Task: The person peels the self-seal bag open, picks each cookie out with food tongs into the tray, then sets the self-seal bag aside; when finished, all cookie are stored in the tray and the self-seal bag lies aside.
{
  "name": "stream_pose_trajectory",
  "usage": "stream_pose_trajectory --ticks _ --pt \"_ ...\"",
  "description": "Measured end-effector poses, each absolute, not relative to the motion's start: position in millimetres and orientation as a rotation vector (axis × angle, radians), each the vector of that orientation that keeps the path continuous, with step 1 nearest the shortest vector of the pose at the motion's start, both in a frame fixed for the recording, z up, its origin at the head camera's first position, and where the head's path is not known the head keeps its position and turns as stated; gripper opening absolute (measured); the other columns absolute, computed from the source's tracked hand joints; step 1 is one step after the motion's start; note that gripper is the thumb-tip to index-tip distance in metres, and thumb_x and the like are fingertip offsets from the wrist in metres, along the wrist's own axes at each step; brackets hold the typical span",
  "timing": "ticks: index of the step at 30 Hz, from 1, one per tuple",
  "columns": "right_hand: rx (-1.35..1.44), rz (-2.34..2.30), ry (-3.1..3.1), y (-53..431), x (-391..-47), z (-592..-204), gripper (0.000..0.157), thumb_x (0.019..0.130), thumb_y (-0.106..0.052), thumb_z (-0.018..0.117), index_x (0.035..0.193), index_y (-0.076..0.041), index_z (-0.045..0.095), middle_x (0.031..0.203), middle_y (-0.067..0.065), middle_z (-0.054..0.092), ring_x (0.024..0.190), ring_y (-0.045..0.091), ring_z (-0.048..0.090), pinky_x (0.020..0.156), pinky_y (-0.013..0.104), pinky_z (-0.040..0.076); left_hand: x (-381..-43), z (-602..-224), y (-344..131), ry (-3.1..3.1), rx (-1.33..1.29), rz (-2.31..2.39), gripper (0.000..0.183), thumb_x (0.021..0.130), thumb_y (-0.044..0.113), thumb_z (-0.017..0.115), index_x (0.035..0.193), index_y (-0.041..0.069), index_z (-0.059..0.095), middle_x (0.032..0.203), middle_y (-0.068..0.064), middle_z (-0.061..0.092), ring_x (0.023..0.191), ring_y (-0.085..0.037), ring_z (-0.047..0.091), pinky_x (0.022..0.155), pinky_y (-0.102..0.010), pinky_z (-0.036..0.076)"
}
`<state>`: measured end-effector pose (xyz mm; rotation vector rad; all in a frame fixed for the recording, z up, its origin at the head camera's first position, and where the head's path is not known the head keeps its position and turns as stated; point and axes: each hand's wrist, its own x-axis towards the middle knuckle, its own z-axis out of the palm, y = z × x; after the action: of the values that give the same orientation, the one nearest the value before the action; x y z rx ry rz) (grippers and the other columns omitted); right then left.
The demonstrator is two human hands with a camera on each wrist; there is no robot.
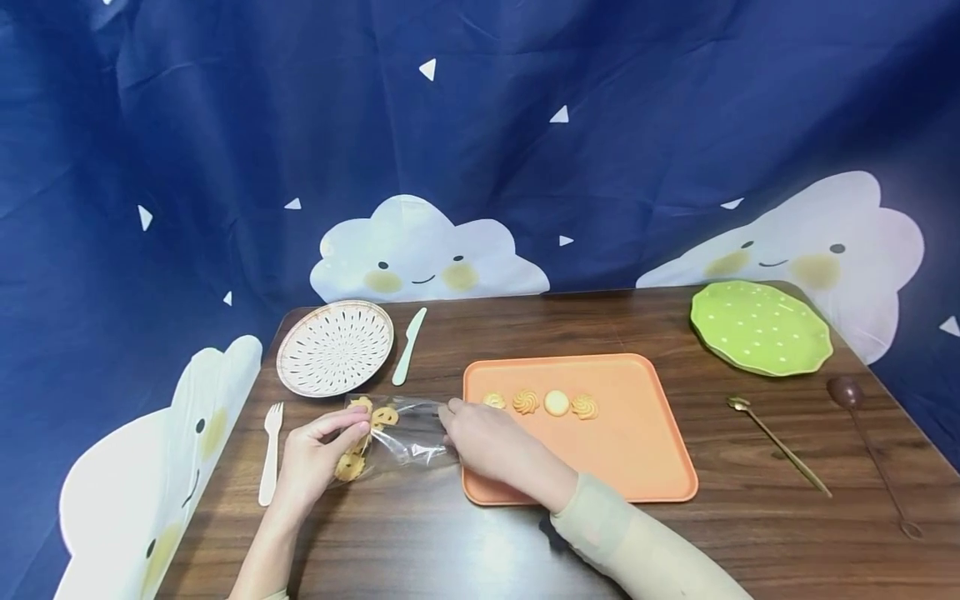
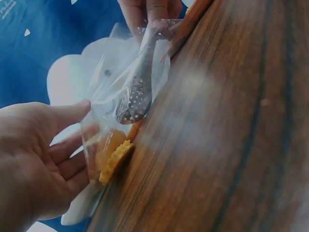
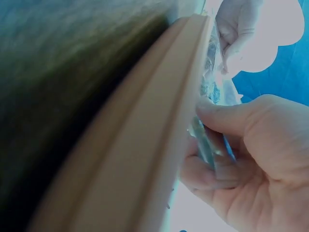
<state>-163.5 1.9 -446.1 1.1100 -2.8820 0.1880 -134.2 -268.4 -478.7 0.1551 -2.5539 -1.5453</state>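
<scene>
A clear plastic bag [image 1: 420, 432] lies stretched between the two hands over the table, left of the orange tray. Several golden cookies [image 1: 349, 467] sit in its left end. My left hand [image 1: 309, 458] pinches the film beside them, thumb in front and fingers behind in the left wrist view. At the bag's other end, my right hand [image 1: 491, 442] grips the film between thumb and curled fingers, close by the tray's left rim. On the orange tray [image 1: 630, 467], several cookies [image 1: 557, 403] form a row near the back; the leftmost is partly covered by the right hand.
A white patterned plate [image 1: 335, 348] and a pale green knife [image 1: 408, 346] lie behind the bag. Left of the left hand is a white fork [image 1: 271, 454]. Rightward are a green dotted plate [image 1: 761, 327], a gold spoon [image 1: 780, 447] and a long brown spoon [image 1: 873, 454].
</scene>
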Motion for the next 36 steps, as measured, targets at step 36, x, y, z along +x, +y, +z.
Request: stream_pose_trajectory --ticks 36 --pt "1.164 0.4 -2.848 46.7 -176.4 -407.1 0.012 0.091 -0.015 0.065 0.079 -0.018 0.064 0.074 -0.006 0.061 0.068 0.012 0.055 0.067 0.033 0.052 -137.0 -483.7 -269.1 -2.539 0.178 -1.585 0.026 0.085 0.036 0.082 0.105 0.02 0.08 0.116 0.001 0.079 0.11 0.011 0.066 0.095 -0.004 0.049"
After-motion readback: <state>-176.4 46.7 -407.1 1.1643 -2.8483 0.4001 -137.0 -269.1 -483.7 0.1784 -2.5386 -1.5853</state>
